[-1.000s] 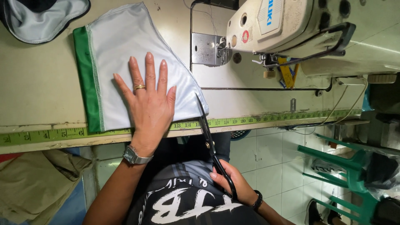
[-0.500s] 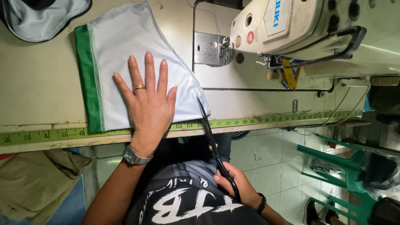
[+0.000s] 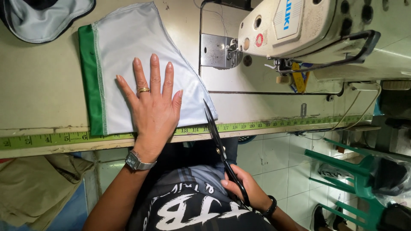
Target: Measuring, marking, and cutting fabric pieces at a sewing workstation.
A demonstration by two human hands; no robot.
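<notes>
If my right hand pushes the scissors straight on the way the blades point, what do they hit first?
Probably the pale grey fabric piece: the right hand aims the black-handled scissors up at its stitched slanted edge, the tips already touching or just over it.

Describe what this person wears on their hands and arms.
The left hand has a gold ring on one finger and a silver metal wristwatch with a rectangular face on the wrist. The right hand has a dark band around its wrist. Both forearms are bare, with no sleeves showing.
</notes>
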